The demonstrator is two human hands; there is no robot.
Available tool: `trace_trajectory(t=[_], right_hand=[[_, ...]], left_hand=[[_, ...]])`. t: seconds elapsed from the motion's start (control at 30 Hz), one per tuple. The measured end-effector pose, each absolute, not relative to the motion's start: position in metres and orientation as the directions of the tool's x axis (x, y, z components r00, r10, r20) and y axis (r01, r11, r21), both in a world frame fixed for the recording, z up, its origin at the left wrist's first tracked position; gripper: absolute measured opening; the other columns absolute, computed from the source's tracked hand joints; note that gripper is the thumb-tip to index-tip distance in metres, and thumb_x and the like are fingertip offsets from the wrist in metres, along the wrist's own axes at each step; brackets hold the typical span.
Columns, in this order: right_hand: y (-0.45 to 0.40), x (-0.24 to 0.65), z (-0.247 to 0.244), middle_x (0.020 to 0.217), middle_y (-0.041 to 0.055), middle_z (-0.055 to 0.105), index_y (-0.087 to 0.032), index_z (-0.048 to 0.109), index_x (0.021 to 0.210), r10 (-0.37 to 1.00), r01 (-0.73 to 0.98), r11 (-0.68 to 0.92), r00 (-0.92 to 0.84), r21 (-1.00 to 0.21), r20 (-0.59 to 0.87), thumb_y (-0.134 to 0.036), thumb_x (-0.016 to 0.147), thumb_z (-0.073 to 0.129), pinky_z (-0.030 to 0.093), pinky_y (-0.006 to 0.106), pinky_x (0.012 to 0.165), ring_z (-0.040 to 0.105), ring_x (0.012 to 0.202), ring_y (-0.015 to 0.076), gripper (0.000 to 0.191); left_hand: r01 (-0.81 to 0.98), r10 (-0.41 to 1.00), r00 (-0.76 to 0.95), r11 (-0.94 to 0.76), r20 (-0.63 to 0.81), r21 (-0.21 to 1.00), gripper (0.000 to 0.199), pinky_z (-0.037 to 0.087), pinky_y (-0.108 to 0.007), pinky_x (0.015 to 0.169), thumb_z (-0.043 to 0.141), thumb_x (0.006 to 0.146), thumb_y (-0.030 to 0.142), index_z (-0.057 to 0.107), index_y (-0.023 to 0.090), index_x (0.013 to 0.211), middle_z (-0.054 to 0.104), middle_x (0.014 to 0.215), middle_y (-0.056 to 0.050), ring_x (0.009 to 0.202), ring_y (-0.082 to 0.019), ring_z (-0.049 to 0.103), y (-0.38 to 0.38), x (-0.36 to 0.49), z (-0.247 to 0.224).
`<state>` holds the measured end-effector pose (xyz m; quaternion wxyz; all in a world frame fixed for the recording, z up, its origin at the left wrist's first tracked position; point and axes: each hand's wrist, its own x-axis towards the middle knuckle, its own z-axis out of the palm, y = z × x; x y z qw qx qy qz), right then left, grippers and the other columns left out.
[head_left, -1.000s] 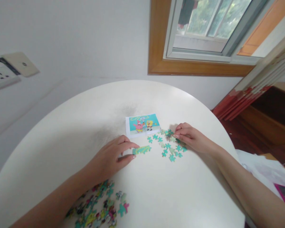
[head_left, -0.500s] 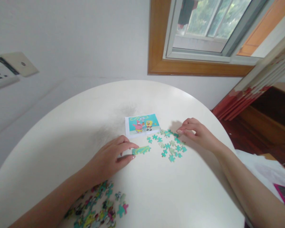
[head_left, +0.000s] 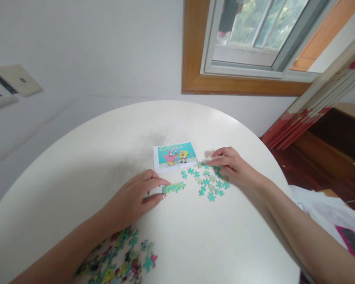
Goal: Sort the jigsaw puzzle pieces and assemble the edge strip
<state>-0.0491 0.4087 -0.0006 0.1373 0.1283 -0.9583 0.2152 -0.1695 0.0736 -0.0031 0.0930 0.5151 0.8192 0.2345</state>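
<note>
My left hand [head_left: 139, 193] rests on the white table, its thumb and forefinger holding the left end of a short strip of joined jigsaw pieces [head_left: 174, 187], green with yellow. To the right, my right hand [head_left: 232, 163] is over the far edge of a group of loose teal and pale green puzzle pieces [head_left: 206, 182]. Its forefinger reaches out to the pieces near the picture card, with the fingers apart and nothing visibly held. The picture card [head_left: 177, 155], printed with cartoon figures on teal, lies just beyond both hands.
A pile of mixed coloured puzzle pieces [head_left: 118, 260] lies at the near left, partly behind my left forearm. The round white table [head_left: 171, 118] meets a wall with a socket [head_left: 17, 81] and a wood-framed window [head_left: 192, 81]. White plastic [head_left: 316, 201] and a pink-edged phone-like object [head_left: 350, 240] are at the right.
My right hand has moved left across the loose pieces toward the card, its forefinger now straighter. My left hand stays at the strip. The whole view has shifted slightly.
</note>
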Motion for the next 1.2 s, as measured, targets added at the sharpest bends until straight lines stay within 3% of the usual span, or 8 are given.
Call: trace_trajectory(t=[0.13, 0.3, 0.5, 0.7, 0.87, 1.2], right_hand=[[0.429, -0.046, 0.002, 0.104, 0.0065, 0.063, -0.03, 0.073, 0.11, -0.085, -0.257, 0.877, -0.915, -0.407, 0.395, -0.007, 0.089, 0.042, 0.044, 0.042, 0.091, 0.057, 0.099, 0.0215, 0.044], [0.442, -0.037, 0.002, 0.108, 0.0061, 0.065, -0.032, 0.074, 0.106, -0.154, -0.269, 0.875, -0.943, -0.403, 0.295, -0.023, 0.09, 0.058, 0.045, 0.042, 0.092, 0.058, 0.103, 0.0225, 0.025], [0.443, -0.039, 0.002, 0.102, 0.0074, 0.068, -0.03, 0.078, 0.099, -0.136, -0.213, 0.941, -0.949, -0.263, 0.283, -0.035, 0.087, 0.067, 0.046, 0.04, 0.086, 0.059, 0.095, 0.0227, 0.017], [0.435, -0.04, 0.006, 0.099, 0.0082, 0.071, -0.028, 0.078, 0.098, -0.147, -0.193, 0.971, -0.947, -0.14, 0.286, -0.027, 0.092, 0.06, 0.044, 0.04, 0.083, 0.059, 0.095, 0.0245, 0.019], [0.435, -0.042, 0.001, 0.099, 0.0099, 0.071, -0.023, 0.077, 0.097, -0.131, -0.207, 0.959, -0.93, -0.195, 0.343, -0.023, 0.093, 0.053, 0.046, 0.04, 0.084, 0.06, 0.093, 0.0242, 0.024], [0.434, -0.048, -0.004, 0.096, 0.0099, 0.071, -0.021, 0.076, 0.094, -0.077, -0.209, 0.911, -0.934, -0.356, 0.35, -0.032, 0.097, 0.047, 0.047, 0.041, 0.087, 0.062, 0.092, 0.0239, 0.031]], left_hand=[[0.801, 0.887, -0.453, 0.36, 0.091, 0.479, 0.028, 0.047, -0.029, 0.082, 0.051, 0.092, 0.031, 0.063, 0.025, 0.117, 0.06, 0.108, -0.004, 0.09, -0.018, 0.059, 0.073, -0.169, -0.004], [0.796, 0.886, -0.456, 0.362, 0.088, 0.485, 0.028, 0.047, -0.028, 0.079, 0.051, 0.092, 0.032, 0.063, 0.025, 0.116, 0.06, 0.108, -0.004, 0.089, -0.018, 0.06, 0.074, -0.169, -0.003], [0.798, 0.884, -0.46, 0.366, 0.09, 0.478, 0.028, 0.047, -0.028, 0.082, 0.051, 0.092, 0.031, 0.063, 0.025, 0.116, 0.061, 0.109, -0.004, 0.09, -0.018, 0.06, 0.073, -0.169, -0.002], [0.797, 0.886, -0.452, 0.351, 0.1, 0.492, 0.028, 0.046, -0.029, 0.084, 0.051, 0.092, 0.031, 0.063, 0.024, 0.116, 0.06, 0.108, -0.004, 0.094, -0.018, 0.059, 0.072, -0.169, -0.004], [0.795, 0.888, -0.45, 0.349, 0.095, 0.496, 0.028, 0.046, -0.028, 0.08, 0.052, 0.092, 0.03, 0.063, 0.024, 0.117, 0.059, 0.108, -0.004, 0.089, -0.017, 0.06, 0.073, -0.169, -0.004], [0.781, 0.884, -0.461, 0.361, 0.081, 0.509, 0.028, 0.047, -0.028, 0.079, 0.052, 0.091, 0.029, 0.063, 0.026, 0.116, 0.059, 0.107, -0.003, 0.089, -0.017, 0.059, 0.072, -0.17, -0.004]])
